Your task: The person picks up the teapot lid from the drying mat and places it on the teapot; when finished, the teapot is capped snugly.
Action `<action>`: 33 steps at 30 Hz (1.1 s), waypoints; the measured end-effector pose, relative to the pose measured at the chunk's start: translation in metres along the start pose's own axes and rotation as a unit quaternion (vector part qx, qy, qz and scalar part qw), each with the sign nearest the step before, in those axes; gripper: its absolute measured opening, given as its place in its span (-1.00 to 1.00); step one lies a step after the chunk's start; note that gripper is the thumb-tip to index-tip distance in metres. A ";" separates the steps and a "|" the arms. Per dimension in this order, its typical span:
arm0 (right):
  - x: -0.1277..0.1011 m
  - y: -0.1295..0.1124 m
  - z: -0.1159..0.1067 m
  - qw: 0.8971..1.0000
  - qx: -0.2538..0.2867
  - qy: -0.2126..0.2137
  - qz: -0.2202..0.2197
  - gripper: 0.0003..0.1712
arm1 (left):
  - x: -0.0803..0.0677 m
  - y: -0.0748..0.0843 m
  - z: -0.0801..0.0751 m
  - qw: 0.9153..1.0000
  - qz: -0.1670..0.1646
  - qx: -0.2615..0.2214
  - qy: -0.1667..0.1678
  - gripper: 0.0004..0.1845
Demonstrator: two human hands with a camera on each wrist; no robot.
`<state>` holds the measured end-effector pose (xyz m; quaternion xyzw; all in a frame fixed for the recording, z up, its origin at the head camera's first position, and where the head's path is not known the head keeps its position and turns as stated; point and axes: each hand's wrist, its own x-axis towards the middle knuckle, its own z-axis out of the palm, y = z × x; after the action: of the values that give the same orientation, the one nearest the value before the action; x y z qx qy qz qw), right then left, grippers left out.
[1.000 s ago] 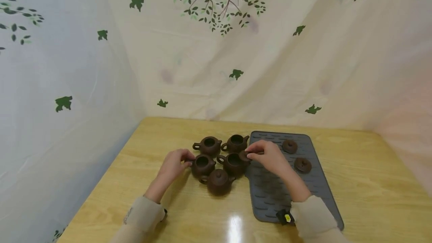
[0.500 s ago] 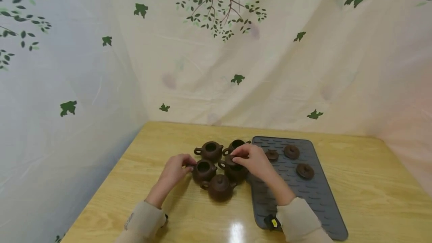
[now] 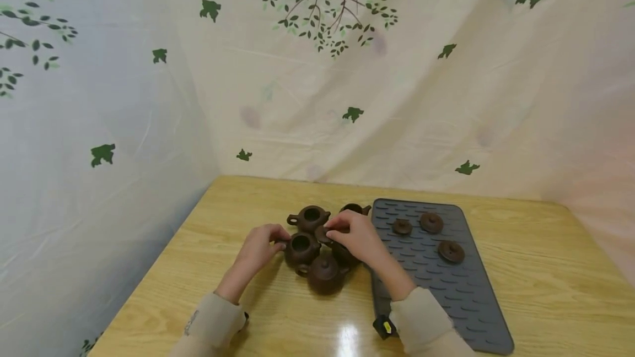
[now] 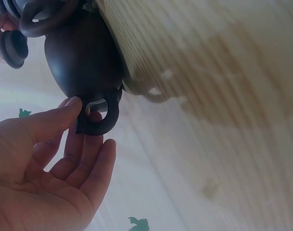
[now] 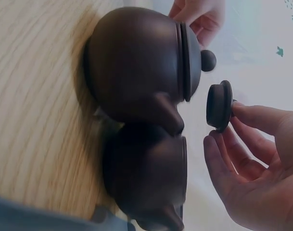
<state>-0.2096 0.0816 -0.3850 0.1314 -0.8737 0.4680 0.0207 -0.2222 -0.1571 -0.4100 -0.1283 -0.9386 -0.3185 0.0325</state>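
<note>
Several dark brown teapots are grouped on the table. My left hand (image 3: 259, 247) pinches the handle (image 4: 100, 126) of the left-hand teapot (image 3: 296, 258), whose mouth is uncovered. By its knob, my right hand (image 3: 359, 236) holds a teapot lid (image 5: 219, 106) in the air, rim facing the pots, close to that teapot's spout side. A lidded teapot (image 3: 324, 279) stands at the front. Behind is an uncovered teapot (image 3: 308, 225). Two more teapots, one at the back right (image 3: 353, 207) and one in the middle (image 3: 345, 256), are partly hidden by my right hand.
A ridged grey mat (image 3: 436, 291) lies right of the teapots. On its far half rest three lids: a small one (image 3: 402, 227), a round one (image 3: 431, 223) and a wider one (image 3: 451, 252). A printed cloth (image 3: 297, 125) hangs behind the wooden table (image 3: 198, 269).
My right hand has carried the lid leftward from the mat's edge, over the middle teapot, towards the left-hand teapot. My left hand has stayed at its handle.
</note>
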 end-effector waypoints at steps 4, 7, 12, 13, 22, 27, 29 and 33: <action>0.001 -0.002 0.008 1.000 0.002 -0.008 -0.004 -0.89 | 0.000 -0.001 0.001 1.000 0.003 0.002 -0.001 -0.83; 0.002 -0.003 0.014 1.000 0.004 -0.022 -0.011 -0.91 | 0.000 -0.002 0.002 1.000 0.002 0.002 -0.002 -0.83; 0.003 -0.008 0.025 0.999 0.014 -0.040 -0.020 -0.92 | -0.003 -0.002 0.003 1.000 -0.003 0.001 -0.004 -0.83; 0.003 -0.009 0.027 0.999 0.012 -0.042 -0.022 -0.92 | -0.004 -0.001 0.003 1.000 -0.005 0.001 -0.005 -0.83; 0.009 -0.008 0.045 0.999 -0.002 -0.046 -0.026 -0.90 | -0.003 0.001 0.003 1.000 -0.009 -0.001 -0.013 -0.84; 0.013 -0.007 0.049 0.999 -0.010 -0.042 -0.024 -0.91 | 0.000 0.001 0.002 1.000 -0.012 -0.004 -0.009 -0.84; 0.014 -0.008 0.049 0.999 -0.014 -0.041 -0.023 -0.91 | 0.001 0.001 0.001 1.000 -0.015 -0.003 -0.009 -0.84; 0.016 -0.009 0.050 0.999 -0.018 -0.040 -0.021 -0.92 | 0.002 0.000 0.000 1.000 -0.013 0.000 -0.008 -0.83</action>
<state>-0.2187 0.0323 -0.4031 0.1680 -0.8792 0.4459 -0.0024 -0.2245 -0.1566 -0.4096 -0.1185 -0.9405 -0.3179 0.0204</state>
